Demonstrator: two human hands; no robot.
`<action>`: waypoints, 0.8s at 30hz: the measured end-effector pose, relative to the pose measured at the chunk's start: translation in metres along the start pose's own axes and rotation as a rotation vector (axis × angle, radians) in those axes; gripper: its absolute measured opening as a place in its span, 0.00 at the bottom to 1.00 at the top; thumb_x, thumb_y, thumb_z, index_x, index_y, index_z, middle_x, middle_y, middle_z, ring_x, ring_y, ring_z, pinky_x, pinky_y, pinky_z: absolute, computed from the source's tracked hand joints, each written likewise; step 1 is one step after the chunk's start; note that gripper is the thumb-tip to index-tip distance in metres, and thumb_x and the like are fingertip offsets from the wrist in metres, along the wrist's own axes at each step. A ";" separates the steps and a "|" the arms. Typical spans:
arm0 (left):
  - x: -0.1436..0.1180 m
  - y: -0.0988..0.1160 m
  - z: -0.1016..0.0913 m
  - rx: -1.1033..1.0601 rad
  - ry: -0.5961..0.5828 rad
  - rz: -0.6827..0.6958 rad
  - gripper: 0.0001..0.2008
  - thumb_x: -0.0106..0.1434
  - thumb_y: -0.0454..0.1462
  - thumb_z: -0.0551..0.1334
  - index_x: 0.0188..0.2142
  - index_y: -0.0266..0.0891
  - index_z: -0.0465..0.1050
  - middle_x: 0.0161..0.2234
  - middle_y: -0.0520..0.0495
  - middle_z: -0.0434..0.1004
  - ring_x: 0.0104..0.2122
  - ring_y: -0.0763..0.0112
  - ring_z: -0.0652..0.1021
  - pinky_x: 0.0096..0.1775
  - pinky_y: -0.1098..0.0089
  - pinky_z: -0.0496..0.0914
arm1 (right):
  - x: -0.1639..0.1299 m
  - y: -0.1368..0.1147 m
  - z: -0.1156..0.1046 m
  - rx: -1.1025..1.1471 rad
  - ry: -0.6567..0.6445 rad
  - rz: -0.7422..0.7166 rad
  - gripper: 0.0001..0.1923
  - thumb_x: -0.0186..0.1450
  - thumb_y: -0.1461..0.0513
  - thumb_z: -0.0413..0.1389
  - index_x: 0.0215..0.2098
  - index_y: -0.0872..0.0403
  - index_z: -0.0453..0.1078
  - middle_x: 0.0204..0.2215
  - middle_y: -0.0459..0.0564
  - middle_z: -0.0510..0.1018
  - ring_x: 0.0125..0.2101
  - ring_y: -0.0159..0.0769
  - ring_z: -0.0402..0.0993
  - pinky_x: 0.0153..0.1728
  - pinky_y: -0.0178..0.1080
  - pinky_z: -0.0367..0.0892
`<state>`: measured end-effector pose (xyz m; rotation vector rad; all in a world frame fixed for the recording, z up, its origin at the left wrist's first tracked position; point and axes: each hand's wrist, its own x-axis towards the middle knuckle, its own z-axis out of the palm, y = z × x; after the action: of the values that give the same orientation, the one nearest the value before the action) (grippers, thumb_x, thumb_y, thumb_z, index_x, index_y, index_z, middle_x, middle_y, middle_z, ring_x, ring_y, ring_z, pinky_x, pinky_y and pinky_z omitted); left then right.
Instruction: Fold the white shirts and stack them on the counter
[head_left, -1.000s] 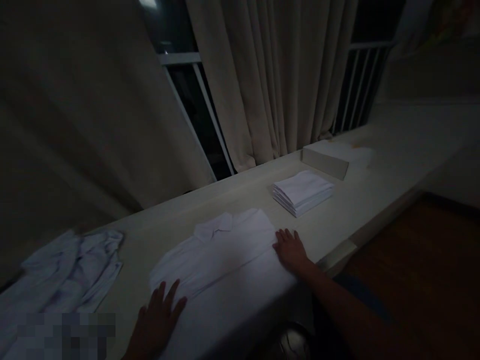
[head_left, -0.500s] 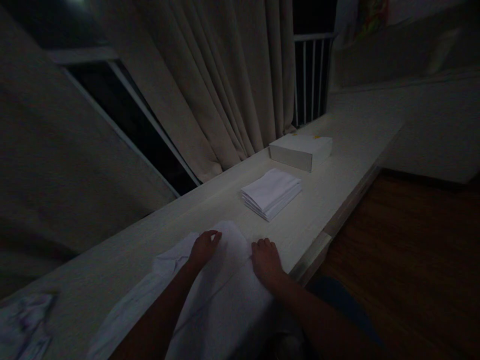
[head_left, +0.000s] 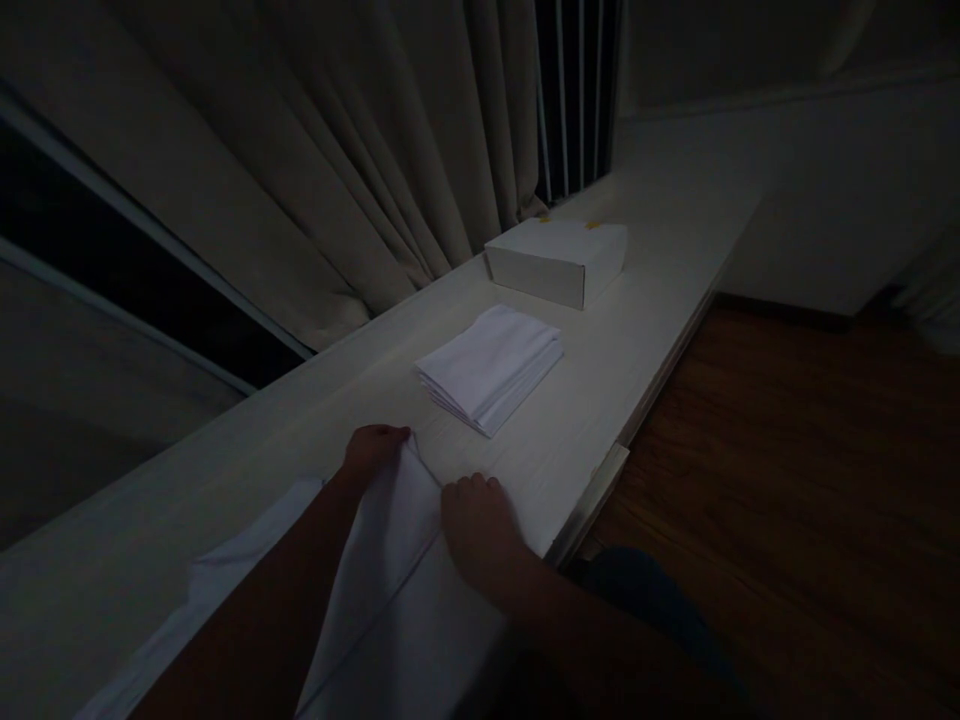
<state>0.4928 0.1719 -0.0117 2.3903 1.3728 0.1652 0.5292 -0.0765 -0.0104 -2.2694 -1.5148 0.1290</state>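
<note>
Now the left hand point(head_left: 373, 450) is at the far edge of the white shirt point(head_left: 390, 570), which lies spread on the pale counter point(head_left: 570, 400), close to its front edge. Its fingers are curled around a fold of the cloth and they lift this fold a little above the counter, so the fabric rises in a small ridge under the hand. The left forearm lies across the shirt and covers a part of it.

The right hand point(head_left: 476, 515) rests on the shirt just beside the left one, palm down. Its fingers are bent and press on the cloth near the lifted fold; whether they pinch the fabric or only hold it flat cannot be told, because the room is very dark. The two hands are near each other but do not touch.

Farther along the counter, apart from the shirt, there is a stack point(head_left: 491, 365) of folded white cloths, neat and flat. Behind it, a little farther, stands a closed white box point(head_left: 559, 260), near the bottom of the curtain point(head_left: 375, 150). The curtain hangs in folds down to the back of the counter. Beside the curtain some white bars point(head_left: 574, 90) show against a dark window. At the right, below the counter edge, is a wooden floor point(head_left: 787, 470).
</note>
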 end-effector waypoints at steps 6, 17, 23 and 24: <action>-0.023 0.006 -0.002 -0.013 0.174 0.147 0.26 0.63 0.51 0.51 0.48 0.34 0.73 0.46 0.40 0.79 0.45 0.62 0.77 0.46 0.65 0.69 | 0.002 0.013 -0.015 0.025 -0.004 0.150 0.11 0.65 0.69 0.47 0.42 0.58 0.68 0.37 0.60 0.75 0.37 0.46 0.70 0.39 0.47 0.64; -0.096 -0.027 0.033 0.305 0.035 0.464 0.31 0.68 0.52 0.41 0.67 0.47 0.47 0.69 0.43 0.44 0.67 0.53 0.49 0.62 0.46 0.50 | -0.037 -0.008 0.005 -0.020 -0.053 -0.236 0.21 0.68 0.63 0.46 0.57 0.63 0.64 0.58 0.65 0.67 0.61 0.52 0.56 0.60 0.58 0.47; -0.111 -0.011 0.007 0.257 0.114 0.417 0.31 0.68 0.52 0.43 0.66 0.43 0.50 0.68 0.40 0.47 0.67 0.54 0.50 0.63 0.47 0.47 | -0.042 -0.002 0.014 -0.067 -0.082 -0.181 0.26 0.71 0.61 0.41 0.65 0.62 0.55 0.65 0.63 0.55 0.66 0.51 0.44 0.61 0.63 0.40; -0.125 -0.013 -0.004 0.207 0.153 0.399 0.31 0.68 0.51 0.44 0.66 0.42 0.50 0.68 0.40 0.48 0.67 0.55 0.51 0.64 0.48 0.47 | -0.041 -0.001 0.015 -0.066 -0.077 -0.180 0.26 0.71 0.60 0.41 0.65 0.61 0.55 0.65 0.62 0.55 0.66 0.51 0.44 0.61 0.63 0.40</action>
<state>0.4163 0.0727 -0.0026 2.8586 0.9959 0.3315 0.5071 -0.1088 -0.0300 -2.1870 -1.7796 0.1168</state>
